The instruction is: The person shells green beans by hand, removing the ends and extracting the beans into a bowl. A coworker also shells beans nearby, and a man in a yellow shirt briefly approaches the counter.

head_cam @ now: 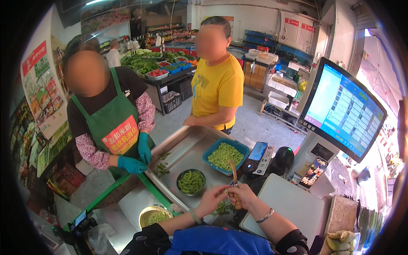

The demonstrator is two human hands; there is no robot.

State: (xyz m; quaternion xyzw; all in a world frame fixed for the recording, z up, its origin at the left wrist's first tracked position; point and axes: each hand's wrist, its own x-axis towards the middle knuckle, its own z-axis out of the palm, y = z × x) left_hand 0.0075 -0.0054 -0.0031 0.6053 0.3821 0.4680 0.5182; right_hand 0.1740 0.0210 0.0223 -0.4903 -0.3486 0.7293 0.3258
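My right hand [244, 197] grips a knife with a curved, brownish blade [234, 170] and a wooden handle [237, 201], its tip pointing away from me. Close beside it, my left hand [213, 198] pinches a small pale green bean [226, 191] at its fingertips. Beneath both hands lie loose green pods [223, 207], partly hidden. A metal bowl of whole green bean pods [191, 181] stands just beyond my left hand. Farther off, a blue plastic basket [208, 149] holds a heap of shelled green beans [225, 153].
A metal-topped counter [185, 153] with a raised rim carries scattered pods [162, 168]. At lower left is a yellow colander [145, 216] with beans. To the right are a scale platform [283, 204], a phone [314, 172] and a monitor [344, 108]. Two people [119, 111] [218, 86] stand across the counter.
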